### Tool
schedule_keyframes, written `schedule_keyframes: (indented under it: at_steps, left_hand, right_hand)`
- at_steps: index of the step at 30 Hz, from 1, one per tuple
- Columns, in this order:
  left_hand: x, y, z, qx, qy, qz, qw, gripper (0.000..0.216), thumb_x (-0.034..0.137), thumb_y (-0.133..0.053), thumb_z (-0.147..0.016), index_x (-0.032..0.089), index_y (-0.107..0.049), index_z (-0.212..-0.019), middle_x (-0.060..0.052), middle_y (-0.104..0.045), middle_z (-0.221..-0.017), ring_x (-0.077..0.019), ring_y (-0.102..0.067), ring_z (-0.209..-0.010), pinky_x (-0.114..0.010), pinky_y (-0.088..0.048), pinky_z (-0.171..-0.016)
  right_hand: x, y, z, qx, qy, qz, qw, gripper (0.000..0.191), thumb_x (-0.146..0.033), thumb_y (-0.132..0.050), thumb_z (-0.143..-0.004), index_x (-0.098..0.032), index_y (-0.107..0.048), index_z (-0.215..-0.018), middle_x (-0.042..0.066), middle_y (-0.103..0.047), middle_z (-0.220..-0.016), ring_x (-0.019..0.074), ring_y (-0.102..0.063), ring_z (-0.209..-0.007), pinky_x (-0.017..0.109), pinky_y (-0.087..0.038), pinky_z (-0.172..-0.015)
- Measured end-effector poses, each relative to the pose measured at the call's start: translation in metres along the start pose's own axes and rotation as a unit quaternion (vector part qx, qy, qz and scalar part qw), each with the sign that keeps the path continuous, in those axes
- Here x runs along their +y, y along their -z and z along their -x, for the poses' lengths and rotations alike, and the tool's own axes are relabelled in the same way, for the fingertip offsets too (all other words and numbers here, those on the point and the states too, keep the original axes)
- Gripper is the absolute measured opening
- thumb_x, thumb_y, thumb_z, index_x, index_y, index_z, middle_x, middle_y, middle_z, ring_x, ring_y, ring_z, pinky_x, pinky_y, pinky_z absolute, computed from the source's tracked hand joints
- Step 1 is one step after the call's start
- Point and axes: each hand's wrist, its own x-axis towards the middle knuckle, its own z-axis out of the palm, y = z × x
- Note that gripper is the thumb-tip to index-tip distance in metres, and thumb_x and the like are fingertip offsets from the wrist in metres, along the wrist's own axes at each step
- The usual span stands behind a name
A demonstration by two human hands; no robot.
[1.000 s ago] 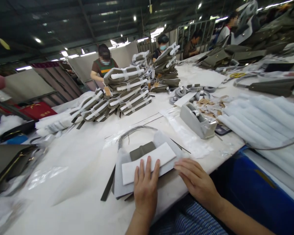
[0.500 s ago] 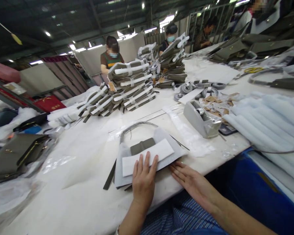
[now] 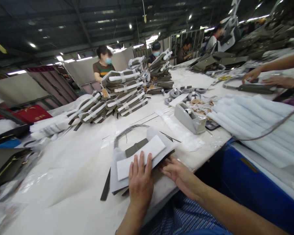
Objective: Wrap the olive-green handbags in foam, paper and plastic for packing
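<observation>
A flat olive-grey bag (image 3: 136,147) lies on the table in front of me, with a curved, wrapped handle at its far side and a pale sheet over it. On top rests a white foam strip (image 3: 147,150). My left hand (image 3: 141,182) lies flat on the strip's near edge, fingers spread and stretched out. At the bag's right corner, my right hand (image 3: 177,174) has its fingers curled around the edge, the tips hidden beneath it. That corner is raised off the table. A dark strap end (image 3: 106,187) sticks out at the left.
A grey tape dispenser (image 3: 189,117) stands beyond my right hand, near coiled straps (image 3: 175,93). White foam rolls (image 3: 254,114) lie at the right. Wrapped bag pieces (image 3: 122,86) are stacked at the back. A co-worker's hands (image 3: 271,80) work at the far right.
My right hand has moved in under the bag's right edge with its fingers more curled, and that edge now rises. The view has swung right, bringing a co-worker's hands into sight.
</observation>
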Motion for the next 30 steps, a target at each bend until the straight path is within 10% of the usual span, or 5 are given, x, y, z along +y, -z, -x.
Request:
schedule_keyframes:
  at_steps: [11, 13, 18, 23, 30]
  left_hand:
    - [-0.019, 0.004, -0.001, 0.061, 0.002, 0.003, 0.998, 0.076, 0.016, -0.053, -0.094, 0.023, -0.009, -0.157, -0.017, -0.035, -0.155, -0.0347, -0.039, -0.140, -0.051, -0.045, -0.107]
    - [-0.023, 0.007, -0.001, 0.067, 0.011, 0.013, 0.998, 0.076, 0.014, -0.051, -0.095, 0.025, -0.009, -0.157, -0.015, -0.036, -0.155, -0.0333, -0.041, -0.139, -0.049, -0.046, -0.107]
    - [-0.031, 0.013, -0.004, 0.105, 0.052, 0.048, 0.992, 0.077, 0.014, -0.052, -0.094, 0.026, -0.009, -0.157, -0.014, -0.037, -0.155, -0.0321, -0.044, -0.137, -0.048, -0.047, -0.106]
    - [-0.033, 0.009, -0.004, 0.121, 0.064, 0.056, 0.989, 0.078, 0.014, -0.056, -0.092, 0.027, -0.013, -0.156, -0.012, -0.038, -0.155, -0.0319, -0.045, -0.136, -0.047, -0.048, -0.105]
    - [-0.028, 0.006, -0.004, 0.103, 0.059, 0.052, 0.992, 0.081, 0.007, -0.053, -0.089, 0.028, -0.014, -0.156, -0.010, -0.038, -0.155, -0.0318, -0.044, -0.137, -0.049, -0.047, -0.106]
  right_hand:
    - [-0.012, 0.001, 0.001, -0.082, 0.066, 0.171, 0.980, 0.045, -0.019, -0.063, -0.078, -0.019, -0.061, -0.123, 0.010, -0.069, -0.118, 0.0240, -0.066, -0.110, 0.044, -0.050, -0.103]
    - [-0.023, 0.037, -0.009, -0.103, 0.142, 0.372, 0.911, 0.032, -0.022, -0.058, -0.086, -0.019, -0.065, -0.118, 0.010, -0.071, -0.114, 0.0238, -0.068, -0.106, 0.044, -0.053, -0.099]
    - [-0.072, 0.144, -0.047, 0.043, 0.290, 0.739, 0.607, 0.033, -0.017, -0.048, -0.094, -0.017, -0.064, -0.123, 0.014, -0.062, -0.131, 0.0264, -0.062, -0.119, 0.046, -0.050, -0.104]
    - [-0.088, 0.189, -0.073, 0.051, 0.253, 0.783, 0.565, 0.035, -0.011, -0.051, -0.089, -0.012, -0.067, -0.119, 0.016, -0.064, -0.128, 0.0278, -0.063, -0.116, 0.042, -0.051, -0.102]
    - [-0.092, 0.177, -0.082, 0.084, 0.215, 0.811, 0.537, 0.026, -0.014, -0.048, -0.093, -0.018, -0.074, -0.094, 0.009, -0.073, -0.100, 0.0246, -0.067, -0.096, 0.035, -0.053, -0.086]
